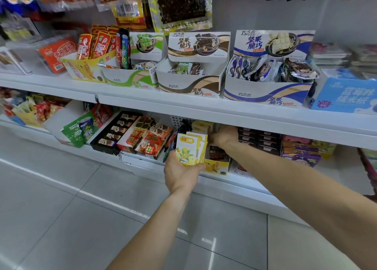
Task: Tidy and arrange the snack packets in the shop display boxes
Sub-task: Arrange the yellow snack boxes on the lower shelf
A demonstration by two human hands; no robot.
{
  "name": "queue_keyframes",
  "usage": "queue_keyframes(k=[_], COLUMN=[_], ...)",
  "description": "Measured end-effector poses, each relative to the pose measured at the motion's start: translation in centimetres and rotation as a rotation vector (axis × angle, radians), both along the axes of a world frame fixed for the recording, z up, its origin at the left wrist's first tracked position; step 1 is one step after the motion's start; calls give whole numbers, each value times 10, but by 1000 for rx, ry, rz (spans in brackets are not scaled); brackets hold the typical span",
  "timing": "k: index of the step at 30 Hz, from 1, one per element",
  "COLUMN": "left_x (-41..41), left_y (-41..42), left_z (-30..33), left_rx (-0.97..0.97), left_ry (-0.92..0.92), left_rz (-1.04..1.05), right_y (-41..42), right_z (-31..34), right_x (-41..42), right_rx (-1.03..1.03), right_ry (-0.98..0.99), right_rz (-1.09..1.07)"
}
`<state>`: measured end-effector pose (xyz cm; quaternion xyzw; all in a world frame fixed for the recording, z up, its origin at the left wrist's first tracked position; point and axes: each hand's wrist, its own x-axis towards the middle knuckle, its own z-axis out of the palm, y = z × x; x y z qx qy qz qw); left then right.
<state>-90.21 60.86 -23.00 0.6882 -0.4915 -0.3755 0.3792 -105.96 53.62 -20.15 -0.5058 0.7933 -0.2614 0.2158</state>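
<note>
Left hand [180, 172] grips yellow packets [190, 150] | right hand [223, 136] inside yellow display box [217, 166], grasp unclear

left hand [180, 172] raised, grip closed, thumb right; right hand [224, 136] reaching forward, fingers hidden

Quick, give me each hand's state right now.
Left hand: closed around a stack of yellow packets.
Right hand: reaching into the lower shelf among more yellow packets; its grip cannot be told.

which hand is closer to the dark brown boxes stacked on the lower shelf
Right. The right hand reaches in just left of the dark brown boxes; the left hand holds yellow packets farther left, in front.
</note>
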Motion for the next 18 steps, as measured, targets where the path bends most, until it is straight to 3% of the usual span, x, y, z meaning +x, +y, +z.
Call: queue_keyframes(k=[3,5,7,9,11,15,18], left_x=[0,1,-1,-7,-13,-19,-14], left_y=[0,2,5,8,10,9,11], left_z=[3,4,6,11,15,19,13], left_rx=[2,-8,-38,-82,-129,-204,-237], left_ry=[6,1,-27,-80,-144,-175,-206], left_rz=[6,0,-27,-63,-107,-181,-152], right_y=[16,37,64,82,85,78,72], right_z=[5,5,7,6,-1,-1,7], right_x=[1,1,1,5,8,3,-7], right_rx=[-128,-214,-161,-73,-63,-170,-258], right_ry=[-143,-440,-650,-658,-587,-709,-609], right_rz=[-54,4,178,278,235,139,95])
